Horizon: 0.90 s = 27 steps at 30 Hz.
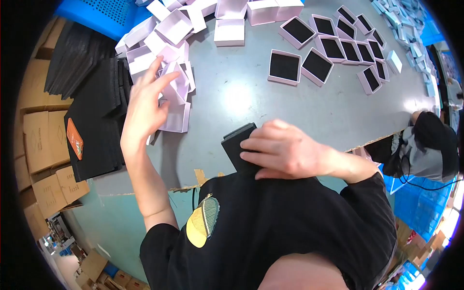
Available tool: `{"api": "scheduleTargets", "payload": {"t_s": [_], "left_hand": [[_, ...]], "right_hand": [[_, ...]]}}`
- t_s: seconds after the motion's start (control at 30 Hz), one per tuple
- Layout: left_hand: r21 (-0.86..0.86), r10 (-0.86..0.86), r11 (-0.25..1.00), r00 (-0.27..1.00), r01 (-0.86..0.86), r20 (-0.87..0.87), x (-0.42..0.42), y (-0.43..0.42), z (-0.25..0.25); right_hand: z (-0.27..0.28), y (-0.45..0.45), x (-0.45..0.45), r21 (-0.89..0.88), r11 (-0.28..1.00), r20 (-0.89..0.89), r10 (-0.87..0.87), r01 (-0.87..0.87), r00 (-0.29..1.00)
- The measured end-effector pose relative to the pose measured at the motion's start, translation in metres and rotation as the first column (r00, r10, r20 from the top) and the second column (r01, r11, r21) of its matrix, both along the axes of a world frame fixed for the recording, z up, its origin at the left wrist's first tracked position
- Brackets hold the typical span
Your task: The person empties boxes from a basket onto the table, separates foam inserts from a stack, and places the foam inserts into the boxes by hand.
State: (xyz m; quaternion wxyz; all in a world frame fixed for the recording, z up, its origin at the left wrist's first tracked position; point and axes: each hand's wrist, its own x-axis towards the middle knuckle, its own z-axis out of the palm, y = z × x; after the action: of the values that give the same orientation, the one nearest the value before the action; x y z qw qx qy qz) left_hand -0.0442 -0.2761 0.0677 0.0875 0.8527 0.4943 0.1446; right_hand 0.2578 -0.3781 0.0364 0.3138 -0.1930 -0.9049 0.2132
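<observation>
My left hand is over a pile of pale pink-white open boxes at the left of the grey table, its fingers spread and nothing gripped in them. Near the table's front edge, my right hand has its fingers over a stack of black foam pads close to my body. Pale boxes with black pads inside stand in a loose group at the back right.
Large black foam sheets lie at the left edge, with an orange object on them. A blue basket is at the back left. Small light-blue boxes are heaped far right, near another person. Cardboard boxes stand left.
</observation>
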Motion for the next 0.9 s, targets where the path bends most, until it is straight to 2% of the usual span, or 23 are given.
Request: {"api": "scheduleTargets", "payload": {"t_s": [0.07,0.17,0.2,0.23,0.3,0.37,0.43,0.47,0.5,0.57,0.6,0.67,0.7,0.73,0.77,0.83,0.87,0.9], "left_hand": [[-0.106,-0.046,0.993,0.997,0.052,0.057,-0.008,0.011,-0.016],[-0.207,0.089,0.975,0.994,-0.075,0.060,-0.018,0.012,-0.010],[-0.212,0.151,0.970,0.979,-0.120,0.134,-0.016,0.009,0.003],[-0.080,0.128,0.990,0.967,-0.112,0.221,-0.022,0.008,0.003],[-0.050,0.107,0.994,0.947,-0.096,0.304,-0.015,-0.003,0.005],[-0.113,0.016,0.993,0.889,0.041,0.459,0.019,-0.013,-0.016],[-0.437,0.214,0.899,0.865,0.007,0.453,0.061,-0.018,-0.036],[-0.441,0.235,0.898,0.853,-0.006,0.466,0.076,-0.019,-0.053],[-0.445,0.254,0.895,0.841,-0.018,0.477,0.086,-0.019,-0.072],[-0.317,0.142,0.948,0.847,0.033,0.513,0.099,-0.020,-0.103],[-0.560,0.292,0.829,0.845,0.011,0.449,0.107,-0.022,-0.088],[-0.318,0.142,0.948,0.851,0.030,0.505,0.111,-0.019,-0.119],[-0.188,0.064,0.981,0.855,0.040,0.515,0.114,-0.019,-0.120],[-0.247,0.052,0.966,0.870,0.082,0.491,0.112,-0.022,-0.118],[-0.195,-0.013,0.973,0.875,0.122,0.484,0.107,-0.024,-0.114],[-0.089,-0.142,0.975,0.875,0.205,0.463,0.090,-0.027,-0.097],[-0.036,-0.159,0.982,0.911,0.186,0.380,0.071,-0.030,-0.080],[0.126,-0.173,0.982,0.942,0.142,0.286,0.053,-0.034,-0.063]], "right_hand": [[-0.025,-0.009,-0.010,0.135,0.991,0.097,-0.021,0.008,0.995],[-0.020,-0.010,-0.007,0.300,0.954,0.121,-0.069,0.030,0.990],[-0.017,-0.007,-0.005,0.252,0.962,0.045,-0.121,0.106,0.992],[-0.014,-0.001,-0.002,0.198,0.964,-0.027,-0.178,0.179,0.984],[-0.010,0.013,0.010,0.054,0.941,-0.201,-0.317,0.333,0.927],[-0.004,0.032,0.015,0.022,0.811,-0.265,-0.559,0.585,0.786],[-0.007,0.047,0.015,0.082,0.836,-0.279,-0.503,0.542,0.818],[-0.010,0.055,0.014,0.113,0.845,-0.282,-0.477,0.522,0.833],[-0.019,0.061,0.013,0.228,0.856,-0.222,-0.419,0.464,0.881],[-0.035,0.069,0.010,0.338,0.879,0.019,-0.365,0.337,0.931],[-0.043,0.072,0.007,0.354,0.884,0.090,-0.358,0.306,0.930],[-0.049,0.076,0.009,0.293,0.918,0.343,-0.363,0.268,0.867],[-0.050,0.078,0.010,0.259,0.932,0.462,-0.350,0.253,0.815],[-0.048,0.084,0.012,0.220,0.948,0.513,-0.312,0.229,0.800],[-0.044,0.088,0.013,0.154,0.955,0.564,-0.297,0.255,0.771],[-0.043,0.095,0.026,0.137,0.939,0.584,-0.334,0.315,0.740],[-0.039,0.094,0.034,0.191,0.898,0.590,-0.428,0.396,0.685],[-0.034,0.097,0.044,0.195,0.847,0.651,-0.488,0.494,0.581]]}}
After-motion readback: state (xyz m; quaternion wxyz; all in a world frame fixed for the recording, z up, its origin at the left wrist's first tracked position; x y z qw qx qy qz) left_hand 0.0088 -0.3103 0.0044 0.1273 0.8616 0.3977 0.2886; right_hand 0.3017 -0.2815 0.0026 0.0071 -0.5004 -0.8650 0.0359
